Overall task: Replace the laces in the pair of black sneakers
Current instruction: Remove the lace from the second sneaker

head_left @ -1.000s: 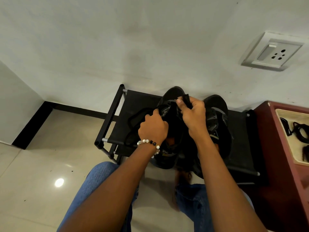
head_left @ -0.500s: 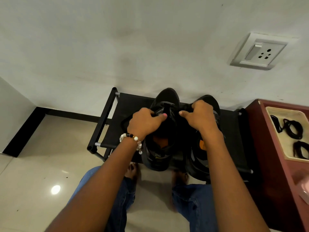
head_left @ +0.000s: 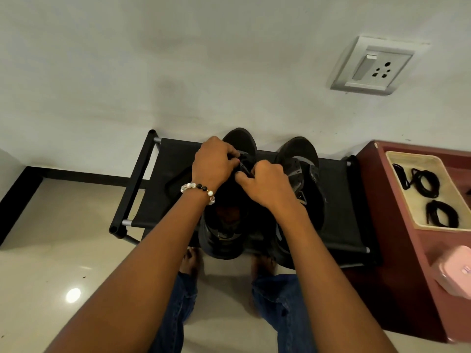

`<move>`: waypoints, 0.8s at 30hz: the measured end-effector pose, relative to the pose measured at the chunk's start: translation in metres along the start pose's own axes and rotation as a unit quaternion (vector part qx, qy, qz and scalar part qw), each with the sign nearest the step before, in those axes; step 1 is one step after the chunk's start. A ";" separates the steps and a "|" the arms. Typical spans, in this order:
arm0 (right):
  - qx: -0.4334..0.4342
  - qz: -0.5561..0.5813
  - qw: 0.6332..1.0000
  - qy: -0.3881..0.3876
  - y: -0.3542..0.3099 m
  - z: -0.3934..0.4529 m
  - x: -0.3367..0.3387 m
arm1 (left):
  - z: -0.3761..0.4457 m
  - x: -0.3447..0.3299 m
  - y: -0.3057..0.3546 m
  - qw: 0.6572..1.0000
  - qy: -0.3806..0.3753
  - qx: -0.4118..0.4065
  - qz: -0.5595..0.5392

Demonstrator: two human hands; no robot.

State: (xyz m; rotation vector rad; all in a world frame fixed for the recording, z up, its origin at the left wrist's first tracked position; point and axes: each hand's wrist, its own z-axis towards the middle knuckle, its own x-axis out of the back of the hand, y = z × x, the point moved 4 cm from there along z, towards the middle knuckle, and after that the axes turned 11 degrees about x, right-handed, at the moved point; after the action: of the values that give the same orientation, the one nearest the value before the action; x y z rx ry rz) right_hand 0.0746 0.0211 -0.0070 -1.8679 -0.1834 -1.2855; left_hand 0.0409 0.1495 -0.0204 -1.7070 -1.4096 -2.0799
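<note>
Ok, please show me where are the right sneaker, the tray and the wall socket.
right sneaker (head_left: 303,151), head view, toe.
tray (head_left: 404,200), head view, bare floor.
wall socket (head_left: 382,70), head view, pin holes.

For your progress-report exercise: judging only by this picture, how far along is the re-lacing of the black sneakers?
Done: nothing looks finished. The right sneaker shows bare eyelets, so its lace seems out. In hand: the left hand and right hand pinch at the lacing area of the left sneaker; what they grip is hidden. Left: lacing both, likely from the black laces bundled in the tray.
</note>
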 end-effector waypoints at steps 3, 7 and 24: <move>0.017 -0.070 0.997 -0.037 -0.003 -0.003 -0.010 | -0.001 -0.004 0.006 0.999 0.023 0.001 0.049; -0.004 -0.023 0.998 -0.052 0.005 -0.005 -0.020 | -0.003 -0.008 0.012 0.991 0.058 0.001 0.120; -0.039 0.010 0.999 0.008 0.001 -0.014 -0.022 | -0.002 -0.006 -0.033 0.926 0.087 0.231 -0.286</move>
State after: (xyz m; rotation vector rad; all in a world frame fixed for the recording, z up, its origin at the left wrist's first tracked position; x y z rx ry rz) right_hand 0.0552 0.0179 -0.0237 -1.9195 -0.1080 -1.3090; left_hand 0.0218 0.1640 -0.0448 -0.9769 -2.3015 -1.8270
